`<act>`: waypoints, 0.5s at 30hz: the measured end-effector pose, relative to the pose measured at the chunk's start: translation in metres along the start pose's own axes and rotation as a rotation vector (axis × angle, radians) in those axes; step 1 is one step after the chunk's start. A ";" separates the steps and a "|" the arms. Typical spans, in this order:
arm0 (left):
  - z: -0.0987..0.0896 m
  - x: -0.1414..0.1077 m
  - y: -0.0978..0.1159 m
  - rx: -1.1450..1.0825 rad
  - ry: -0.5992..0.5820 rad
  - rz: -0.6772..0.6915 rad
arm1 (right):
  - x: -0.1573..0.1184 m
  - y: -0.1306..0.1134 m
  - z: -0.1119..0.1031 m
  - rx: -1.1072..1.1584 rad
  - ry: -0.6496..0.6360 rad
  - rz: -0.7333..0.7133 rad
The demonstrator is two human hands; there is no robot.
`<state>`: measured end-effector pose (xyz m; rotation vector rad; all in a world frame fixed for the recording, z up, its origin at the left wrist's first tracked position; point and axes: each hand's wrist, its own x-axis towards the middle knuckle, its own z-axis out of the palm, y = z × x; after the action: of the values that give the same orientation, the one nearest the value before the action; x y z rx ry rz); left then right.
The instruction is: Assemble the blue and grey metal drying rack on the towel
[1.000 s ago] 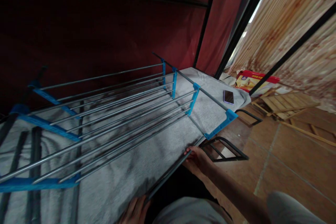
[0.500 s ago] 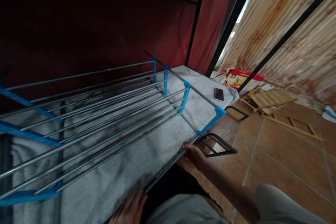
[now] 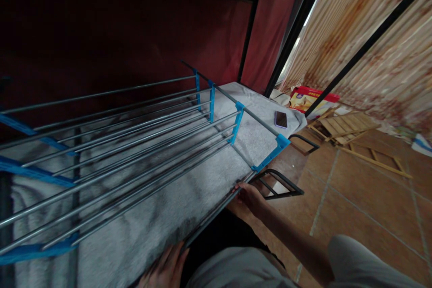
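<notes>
A rack of grey metal rods (image 3: 148, 153) with blue plastic brackets (image 3: 274, 153) lies across a grey blanket (image 3: 135, 243). Its front rod runs along the near edge of the blanket. My right hand (image 3: 248, 195) is closed around that front rod, close to the right-hand blue bracket. Down at the bottom edge, my left hand (image 3: 167, 265) rests at the other end of the same rod, its fingers bent over the rod or the blanket edge. The underside of both hands is hidden.
A phone (image 3: 281, 119) lies on the blanket's far right. Black ladder steps (image 3: 281, 184) jut out beside the bed. Dark posts (image 3: 293, 31) rise at the right. On the tiled floor (image 3: 357, 207) are a wooden frame (image 3: 351, 128) and a red and yellow box (image 3: 312, 99).
The view has shifted very slightly. Both hands and the rack stay in nearly the same places.
</notes>
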<state>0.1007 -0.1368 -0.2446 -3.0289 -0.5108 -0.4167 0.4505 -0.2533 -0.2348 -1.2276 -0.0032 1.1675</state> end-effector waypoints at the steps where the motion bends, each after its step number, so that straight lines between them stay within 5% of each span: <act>1: 0.000 0.000 0.000 0.025 0.008 0.012 | 0.000 0.000 -0.001 -0.002 0.003 0.000; 15: -0.002 0.010 0.007 0.060 0.045 0.050 | -0.003 -0.001 -0.002 -0.122 0.046 -0.046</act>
<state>0.1111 -0.1404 -0.2397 -2.9599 -0.4364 -0.4575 0.4516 -0.2567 -0.2332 -1.3546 -0.0689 1.1121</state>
